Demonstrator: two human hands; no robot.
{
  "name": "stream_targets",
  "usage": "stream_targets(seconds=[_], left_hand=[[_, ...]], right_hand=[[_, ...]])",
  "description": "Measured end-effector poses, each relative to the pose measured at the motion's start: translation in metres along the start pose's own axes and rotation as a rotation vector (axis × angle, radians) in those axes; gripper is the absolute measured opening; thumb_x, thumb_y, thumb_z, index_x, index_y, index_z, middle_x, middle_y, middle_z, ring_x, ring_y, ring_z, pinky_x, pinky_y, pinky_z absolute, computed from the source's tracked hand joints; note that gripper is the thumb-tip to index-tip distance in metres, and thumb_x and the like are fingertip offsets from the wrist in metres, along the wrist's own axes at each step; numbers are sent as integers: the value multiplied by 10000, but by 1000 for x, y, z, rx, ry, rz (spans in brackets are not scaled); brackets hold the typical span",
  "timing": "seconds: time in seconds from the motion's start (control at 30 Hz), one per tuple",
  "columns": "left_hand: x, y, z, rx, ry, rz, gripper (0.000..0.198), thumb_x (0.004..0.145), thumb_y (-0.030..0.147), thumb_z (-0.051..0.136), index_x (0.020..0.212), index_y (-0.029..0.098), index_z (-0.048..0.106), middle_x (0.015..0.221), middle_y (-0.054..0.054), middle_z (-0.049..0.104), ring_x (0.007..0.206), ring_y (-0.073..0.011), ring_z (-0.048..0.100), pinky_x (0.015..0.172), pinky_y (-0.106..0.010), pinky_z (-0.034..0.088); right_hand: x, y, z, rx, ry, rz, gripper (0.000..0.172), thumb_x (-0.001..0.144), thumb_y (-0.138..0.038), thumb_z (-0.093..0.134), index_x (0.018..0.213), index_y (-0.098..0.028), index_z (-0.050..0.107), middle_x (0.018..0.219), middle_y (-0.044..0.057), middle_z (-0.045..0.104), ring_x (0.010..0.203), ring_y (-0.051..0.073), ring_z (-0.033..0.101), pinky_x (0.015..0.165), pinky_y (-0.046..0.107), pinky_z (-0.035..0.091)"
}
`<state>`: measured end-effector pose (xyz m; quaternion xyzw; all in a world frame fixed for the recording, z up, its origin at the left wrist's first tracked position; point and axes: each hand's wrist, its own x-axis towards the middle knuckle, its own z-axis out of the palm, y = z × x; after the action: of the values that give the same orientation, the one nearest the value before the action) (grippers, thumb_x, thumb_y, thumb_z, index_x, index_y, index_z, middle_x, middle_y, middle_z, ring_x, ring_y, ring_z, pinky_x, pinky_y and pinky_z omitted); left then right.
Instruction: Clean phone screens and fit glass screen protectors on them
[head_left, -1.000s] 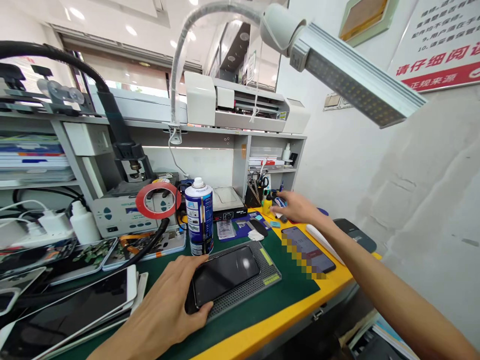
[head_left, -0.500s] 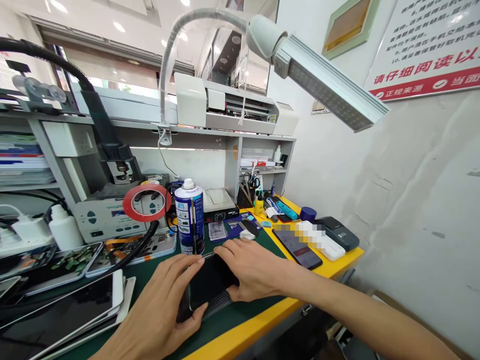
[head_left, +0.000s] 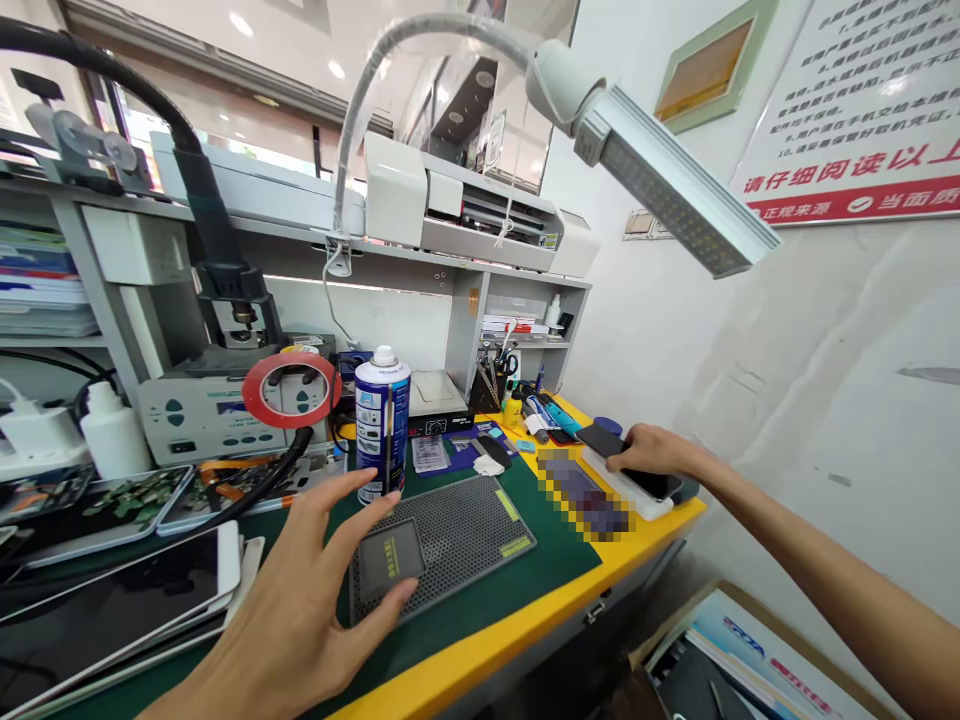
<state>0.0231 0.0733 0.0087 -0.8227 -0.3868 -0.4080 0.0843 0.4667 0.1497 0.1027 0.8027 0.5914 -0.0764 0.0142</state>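
Observation:
My left hand [head_left: 307, 580] hovers with fingers apart over the left end of a dark perforated pad [head_left: 469, 520], and nothing is in its grasp. The pad lies on a green mat [head_left: 555, 540] and has a square plate with yellow print at its left end. Over at the right, my right hand [head_left: 652, 449] grips a black smartphone [head_left: 598, 440] from above. That phone is at a white box [head_left: 639, 492]; whether it rests on the box is hard to tell. A blurred-out phone [head_left: 581, 495] lies just left of the box.
A blue spray can [head_left: 382, 425] stands behind the pad. Red tape [head_left: 255, 395] hangs at a grey rework station [head_left: 187, 425]. Tablets [head_left: 127, 610] are stacked at the left. A lamp [head_left: 667, 170] reaches overhead. An open carton [head_left: 750, 650] sits below the yellow edge.
My right hand has carried the phone from the perforated pad rightward to the white box. My left hand has let go of the phone, and the pad beneath now shows.

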Motion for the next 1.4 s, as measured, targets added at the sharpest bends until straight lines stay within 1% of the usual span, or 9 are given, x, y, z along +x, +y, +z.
stream_targets(seconds=[0.07, 0.17, 0.3, 0.43, 0.73, 0.9, 1.03, 1.2, 1.4], left_hand=[[0, 0, 1, 10, -8, 4, 573, 883, 374, 632, 1415, 306, 432, 1459, -137, 397, 1332, -380, 440, 983, -517, 512], [-1, 0, 2, 8, -6, -25, 532, 895, 379, 610, 1395, 296, 447, 1452, -138, 401, 1325, -385, 445, 975, -540, 504], [-1, 0, 3, 12, -36, -21, 540, 893, 375, 617, 1399, 305, 443, 1456, -134, 398, 1314, -382, 455, 944, -531, 524], [-2, 3, 3, -1, -38, -59, 497, 912, 377, 588, 1387, 305, 457, 1455, -134, 407, 1307, -384, 463, 926, -529, 534], [-2, 4, 4, -11, -49, -55, 486, 919, 378, 574, 1383, 291, 460, 1453, -142, 406, 1280, -365, 494, 918, -505, 555], [-3, 5, 4, -21, -65, -74, 498, 916, 421, 574, 1387, 298, 465, 1466, -135, 406, 1242, -358, 527, 927, -506, 561], [-4, 5, 4, -25, -73, -82, 494, 919, 414, 571, 1389, 306, 464, 1473, -126, 403, 1257, -347, 519, 937, -484, 562], [-3, 5, 4, -23, -70, -82, 494, 916, 423, 575, 1381, 295, 471, 1470, -129, 408, 1265, -350, 518, 943, -480, 559], [-4, 4, 4, 7, -95, -95, 498, 928, 429, 558, 1393, 283, 461, 1480, -143, 401, 1259, -365, 528, 888, -489, 578]], right_hand=[[6, 9, 7, -38, 21, 58, 465, 705, -526, 687, 967, -142, 668, 956, 152, 729, 826, 289, 683, 570, 313, 456], [13, 14, 19, -75, 41, 86, 512, 702, -549, 684, 1010, -141, 668, 1003, 163, 725, 888, 317, 682, 588, 330, 453], [17, 18, 30, -95, 43, 59, 494, 725, -547, 676, 992, -131, 677, 1011, 174, 723, 893, 319, 688, 582, 331, 448], [19, 23, 37, -112, 59, 20, 499, 734, -559, 684, 1008, -141, 673, 1045, 174, 718, 902, 314, 692, 587, 321, 451], [16, 24, 42, -160, 100, 5, 516, 769, -569, 645, 1062, -146, 671, 1077, 181, 708, 940, 330, 684, 611, 337, 450], [17, 27, 44, -160, 120, 20, 522, 769, -562, 636, 1077, -141, 653, 1097, 180, 703, 949, 334, 678, 609, 346, 447], [19, 29, 44, -150, 125, 29, 531, 768, -562, 632, 1093, -143, 643, 1097, 179, 709, 958, 329, 680, 615, 339, 447], [21, 30, 43, -143, 137, 39, 542, 762, -574, 643, 1099, -151, 634, 1104, 182, 707, 953, 331, 682, 623, 343, 453], [22, 29, 45, -148, 150, 23, 550, 772, -587, 638, 1102, -147, 610, 1104, 182, 697, 935, 320, 678, 593, 331, 444]])
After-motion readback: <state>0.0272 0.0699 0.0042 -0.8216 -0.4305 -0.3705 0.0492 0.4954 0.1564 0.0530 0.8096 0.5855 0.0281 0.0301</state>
